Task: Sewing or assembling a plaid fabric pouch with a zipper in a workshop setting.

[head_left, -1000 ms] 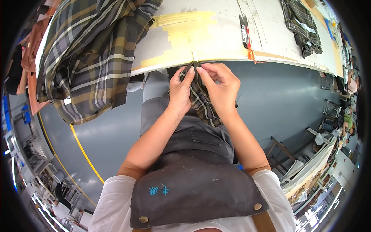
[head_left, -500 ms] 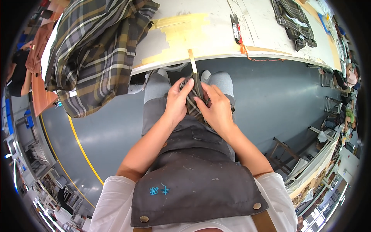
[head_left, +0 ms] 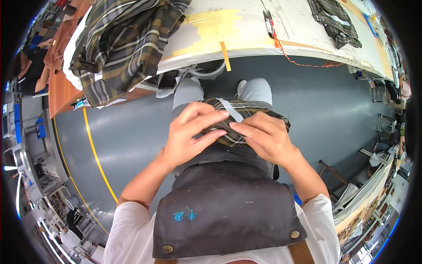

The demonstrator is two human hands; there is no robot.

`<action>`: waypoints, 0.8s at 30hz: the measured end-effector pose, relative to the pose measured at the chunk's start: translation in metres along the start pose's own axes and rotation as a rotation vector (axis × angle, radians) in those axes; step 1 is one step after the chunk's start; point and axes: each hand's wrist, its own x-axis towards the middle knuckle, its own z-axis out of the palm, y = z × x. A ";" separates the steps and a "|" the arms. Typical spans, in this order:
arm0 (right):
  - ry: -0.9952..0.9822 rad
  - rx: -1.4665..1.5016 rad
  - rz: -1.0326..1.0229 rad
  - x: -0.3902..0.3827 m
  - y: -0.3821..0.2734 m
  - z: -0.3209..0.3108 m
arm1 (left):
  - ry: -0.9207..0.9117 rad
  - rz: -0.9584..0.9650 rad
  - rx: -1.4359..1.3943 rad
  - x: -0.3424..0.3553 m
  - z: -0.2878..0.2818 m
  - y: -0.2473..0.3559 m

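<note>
My left hand (head_left: 189, 134) and my right hand (head_left: 268, 138) grip a dark olive plaid fabric piece (head_left: 250, 107) over my lap, with fingertips close together along a dark folded edge. A pale narrow strip (head_left: 231, 112) lies across the upper part of that fabric. Beyond the hands, a yellowish strip (head_left: 225, 56) hangs over the front edge of the white work table (head_left: 202, 53), apart from the fabric.
A large plaid fabric heap (head_left: 121, 44) lies at the table's left; folded plaid pieces (head_left: 334, 22) and dark tools (head_left: 269, 24) with orange cord lie rightward. A wooden desk (head_left: 61, 97) stands left, near another person (head_left: 30, 70). A wooden frame (head_left: 329, 171) stands lower right.
The fabric came away from the table edge toward my body and is turned flatter across my lap. Both hands moved down with it and rotated inward; the yellowish strip now hangs free.
</note>
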 end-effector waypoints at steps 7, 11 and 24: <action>0.195 -0.094 -0.252 0.003 -0.008 -0.020 | 0.033 0.423 0.375 -0.002 -0.018 0.021; 0.219 -0.201 -0.349 0.002 -0.011 -0.025 | 0.052 0.551 0.367 -0.003 -0.018 0.020; 0.164 -0.241 -0.478 0.003 -0.014 -0.039 | 0.031 0.748 0.461 0.005 -0.019 0.032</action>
